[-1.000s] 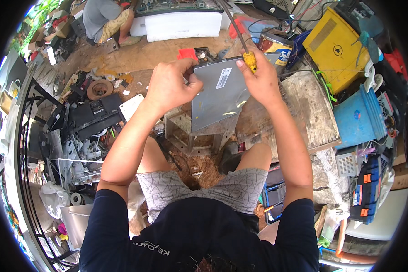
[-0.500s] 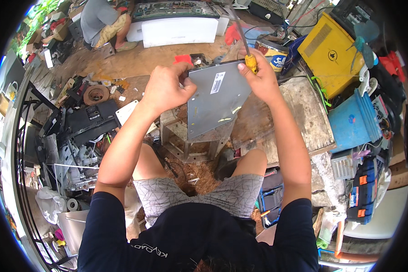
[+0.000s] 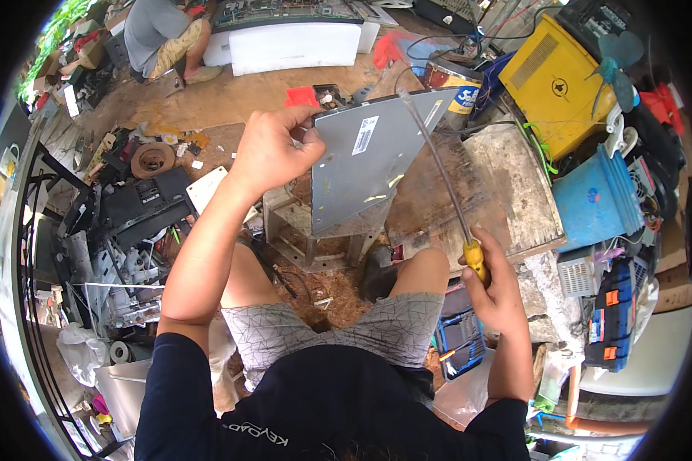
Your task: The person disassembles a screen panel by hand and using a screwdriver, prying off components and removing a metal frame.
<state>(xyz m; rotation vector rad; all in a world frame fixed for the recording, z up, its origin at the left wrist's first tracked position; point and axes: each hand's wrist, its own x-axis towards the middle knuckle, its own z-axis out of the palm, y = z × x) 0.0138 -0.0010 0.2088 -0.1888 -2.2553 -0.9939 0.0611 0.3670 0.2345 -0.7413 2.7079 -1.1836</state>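
Observation:
My left hand (image 3: 279,150) is closed on the upper left corner of a flat grey panel (image 3: 357,177), which has a white label and a few yellowish marks. The panel stands tilted above a small wooden stool (image 3: 312,252); whether its lower edge rests on the stool I cannot tell. Lower and to the right, my right hand (image 3: 494,288) grips the yellow handle of a long screwdriver (image 3: 447,173). Its shaft points up and away, and the tip shows near the panel's upper right part. No finger of my right hand touches the panel.
A wooden board (image 3: 511,184) lies right of the stool, with a blue bucket (image 3: 597,201) and a yellow case (image 3: 553,84) beyond. Scrap parts (image 3: 142,207) crowd the left. A blue tool pouch (image 3: 463,346) lies by my right knee. Another person (image 3: 161,38) crouches at far left.
My right hand has let go of the panel's right edge and moved down toward me with the screwdriver. The left hand still holds the panel, which has turned slightly.

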